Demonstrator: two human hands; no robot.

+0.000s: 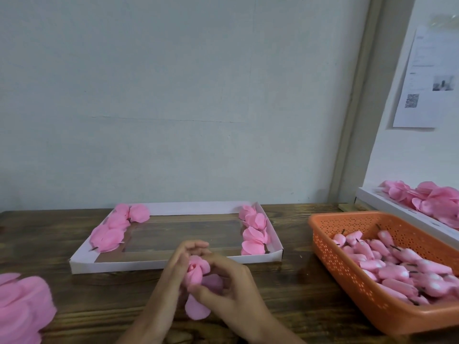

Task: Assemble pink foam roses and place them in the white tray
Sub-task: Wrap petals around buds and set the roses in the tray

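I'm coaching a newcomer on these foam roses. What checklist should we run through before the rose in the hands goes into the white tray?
1. Grip: left hand and right hand both hold the rose: ok.
2. Petals wrapped: one petal hangs loose underneath: not ok.
3. Stem present: hidden by the hands: cannot tell.
4. Room in the white tray: middle bare between the two rows of finished roses: ok.
5. Buds left in the orange basket: plenty: ok.
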